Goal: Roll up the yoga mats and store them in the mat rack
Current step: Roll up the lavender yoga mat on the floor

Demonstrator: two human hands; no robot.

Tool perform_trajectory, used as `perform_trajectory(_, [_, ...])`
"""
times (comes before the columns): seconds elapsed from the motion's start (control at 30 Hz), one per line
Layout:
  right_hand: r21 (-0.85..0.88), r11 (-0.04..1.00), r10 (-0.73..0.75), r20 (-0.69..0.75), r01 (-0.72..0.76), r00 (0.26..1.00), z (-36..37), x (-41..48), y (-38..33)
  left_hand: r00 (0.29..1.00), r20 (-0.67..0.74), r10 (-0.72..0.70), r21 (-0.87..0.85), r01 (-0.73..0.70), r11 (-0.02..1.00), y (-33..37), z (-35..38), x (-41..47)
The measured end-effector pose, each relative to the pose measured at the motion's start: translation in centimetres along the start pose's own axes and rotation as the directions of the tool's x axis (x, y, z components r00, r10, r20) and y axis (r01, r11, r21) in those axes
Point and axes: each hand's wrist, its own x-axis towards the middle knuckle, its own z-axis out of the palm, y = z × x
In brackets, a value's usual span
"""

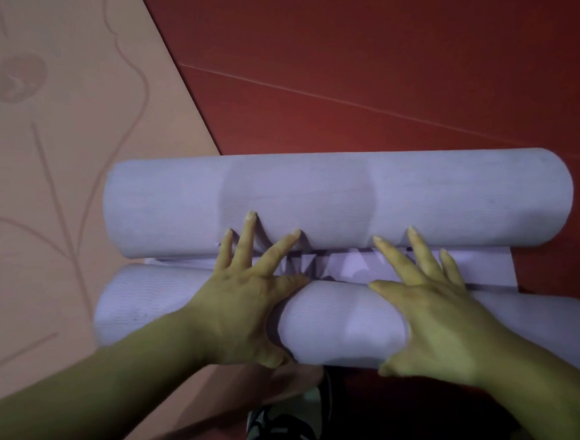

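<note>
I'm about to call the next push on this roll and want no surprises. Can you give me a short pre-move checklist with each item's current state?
1. Left hand planted on the near lavender roll: ok, palm on it, fingers spread.
2. Right hand planted on the same roll: ok.
3. Fingertips of both hands reach the far lavender roll: ok.
4. Flat strip between the rolls lies smooth: not ok, it is creased between the hands.
5. Near roll's ends even: cannot tell, its right end is hidden.
6. Rolls clear of the peach mat: not ok, both left ends lie over it.
</note>
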Motion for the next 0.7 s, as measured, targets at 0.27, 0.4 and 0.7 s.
perform_trajectory(0.27, [-0.051, 0.996, 0.066, -0.124, -0.073, 0.99, 2.6, -1.0, -0.4, 0.996, -0.084, 0.013, 0.046, -0.009, 0.999, -0.1, 0.6, 0.0])
perform_trajectory(0.4, [-0.052, 0.994, 0.075, -0.269, -0.092, 0.96, 2.9, 0.0, -0.4, 0.987, -0.159, 0.018, 0.071, -0.006, 0.997, -0.1, 0.3, 0.9])
perform_trajectory(0.7, [-0.008, 0.993, 0.106, -0.363, -0.117, 0.926, 2.5, 1.9, 0.8, 0.947, -0.322, -0.001, 0.097, 0.034, 0.995, -1.1, 0.4, 3.0])
